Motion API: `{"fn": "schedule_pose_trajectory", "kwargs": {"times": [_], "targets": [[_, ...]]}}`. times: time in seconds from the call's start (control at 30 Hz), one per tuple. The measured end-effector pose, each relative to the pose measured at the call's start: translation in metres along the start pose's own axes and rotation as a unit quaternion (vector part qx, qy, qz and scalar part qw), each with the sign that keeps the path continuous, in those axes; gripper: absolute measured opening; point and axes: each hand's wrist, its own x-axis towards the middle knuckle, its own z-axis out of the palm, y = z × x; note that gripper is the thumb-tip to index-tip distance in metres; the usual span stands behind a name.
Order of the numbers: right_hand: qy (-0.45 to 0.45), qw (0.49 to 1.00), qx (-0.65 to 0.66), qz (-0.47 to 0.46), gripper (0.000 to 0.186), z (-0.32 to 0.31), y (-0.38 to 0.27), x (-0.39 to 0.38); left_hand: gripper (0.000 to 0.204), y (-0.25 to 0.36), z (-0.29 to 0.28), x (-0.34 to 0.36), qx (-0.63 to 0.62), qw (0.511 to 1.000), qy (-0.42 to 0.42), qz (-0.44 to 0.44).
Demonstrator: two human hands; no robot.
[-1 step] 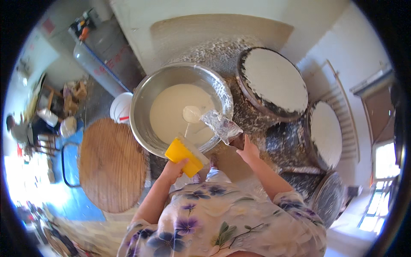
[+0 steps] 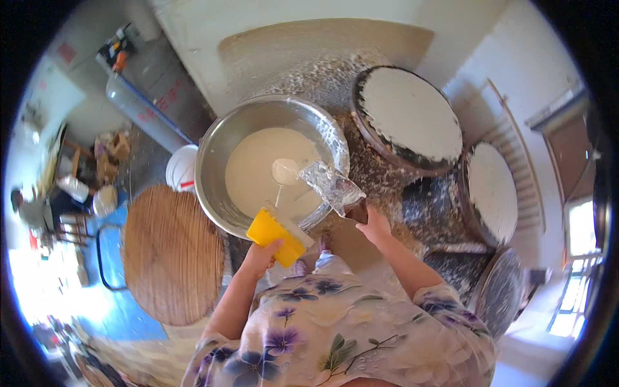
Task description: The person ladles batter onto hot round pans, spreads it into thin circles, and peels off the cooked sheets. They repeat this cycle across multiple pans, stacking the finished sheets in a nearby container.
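My left hand [image 2: 260,257] is closed on a yellow scraper [image 2: 278,237] with a pale, batter-smeared edge, held over the near rim of a large steel basin [image 2: 213,158]. White batter [image 2: 251,161] fills the bottom of the basin. A ladle [image 2: 285,171] lies in it, its bowl full of batter and its thin handle running toward the yellow scraper. In my right hand [image 2: 375,226] is the brown handle of a wide metal scraper [image 2: 334,188]. Its blade is coated with batter and reaches across the basin's right rim.
Two round griddles, one far right [image 2: 409,116] and one nearer the wall [image 2: 493,193], are covered with white batter. A round wooden board [image 2: 171,255] stands left of the basin, by a white bucket [image 2: 181,166]. Behind is a grey gas cylinder [image 2: 142,109]. A round lid [image 2: 500,290] leans at right.
The view has shifted very slightly. Both hands keep their hold on the scrapers in nearly the same place over the basin's rim.
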Motion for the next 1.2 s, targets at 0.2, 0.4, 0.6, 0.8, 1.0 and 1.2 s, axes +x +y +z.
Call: {"fn": "schedule_pose_trajectory", "kwargs": {"times": [0.2,0.4,0.6,0.8,1.0,1.2], "targets": [[-0.036,0.995,0.095,-0.006,0.041,0.033,0.015,-0.021,0.037,0.038,-0.017,-0.042,0.067,0.996,0.011,0.062],[-0.1,0.949,0.297,0.035,0.02,0.039,0.019,-0.046,0.041,0.088,0.003,-0.113,0.069,0.993,-0.052,0.075],[-0.006,0.889,0.457,0.039,0.028,0.008,0.067,-0.103,0.047,0.107,0.084,-0.162,0.199,0.972,-0.1,0.073],[0.163,0.795,0.553,0.188,0.024,-0.042,0.219,-0.23,0.045,0.09,0.226,-0.169,0.364,0.896,-0.252,-0.041],[0.382,0.639,0.611,0.268,0.017,-0.065,0.365,-0.415,0.039,-0.007,0.405,-0.168,0.431,0.775,-0.456,0.074],[0.384,0.506,0.714,0.295,0.013,-0.067,0.406,-0.532,0.025,-0.147,0.548,-0.172,0.594,0.548,-0.536,0.246]]}}
